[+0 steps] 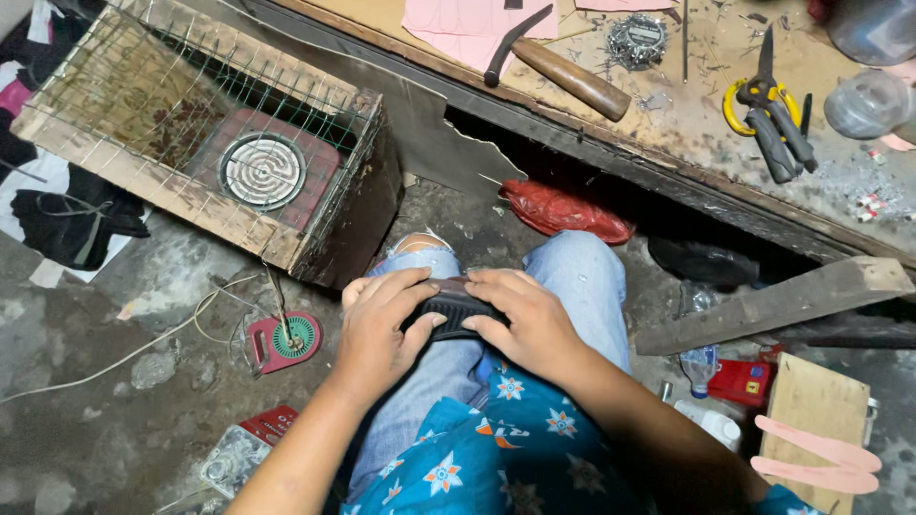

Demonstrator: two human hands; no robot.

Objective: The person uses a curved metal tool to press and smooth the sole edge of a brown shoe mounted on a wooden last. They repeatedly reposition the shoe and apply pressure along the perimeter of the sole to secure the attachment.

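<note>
Both hands meet on a black ribbed rubber sole piece (pixel 456 307) that lies across the person's lap, on the knees of pale blue jeans (pixel 572 277). The left hand (pixel 377 329) has its grip closed over the piece's left end, fingers curled across the top and the thumb laid on the ribbed face; the right hand (pixel 530 319) has its grip closed over the right end in the same way, fingers over the far edge (the middle of the piece alone shows between them). Just beyond the knees, on the concrete floor, lies a crumpled red plastic bag (pixel 565 212). To the left stands a wooden crate covered with wire mesh (pixel 205 143), holding a round coil heater on a red base (pixel 262 172); nearer, a small red round plug reel (pixel 283 341) sits on the floor with a pale cord running off left. Along the top runs a worn wooden surface (pixel 687 124): near its front edge lies a hammer with a brown wooden handle (pixel 563 69), and toward its right end yellow-handled shears (pixel 771 114), with pink paper sheets (pixel 468 24) at its back edge.
</note>
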